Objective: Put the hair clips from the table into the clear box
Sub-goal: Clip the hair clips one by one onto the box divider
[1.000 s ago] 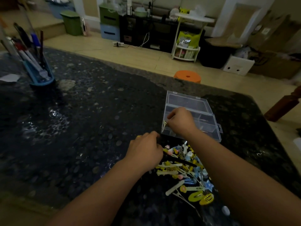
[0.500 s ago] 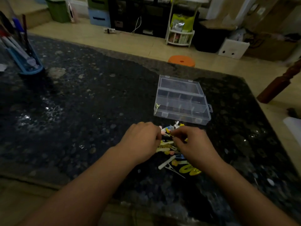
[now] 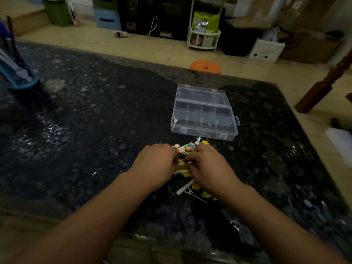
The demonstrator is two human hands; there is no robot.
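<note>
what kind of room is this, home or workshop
Most likely a lived-in home: a dark stone table on a tiled floor, stacked storage drawers and a small white snack shelf along the far wall.

On the worktop (image 3: pixel 95 130), the open clear box (image 3: pixel 203 113) lies just behind the pile of hair clips (image 3: pixel 187 149), one clip (image 3: pixel 174 122) in its near-left compartment, the left hand (image 3: pixel 156 164) and right hand (image 3: pixel 207 168) side by side over the pile, and a holder (image 3: pixel 17 77) at far left.
</note>
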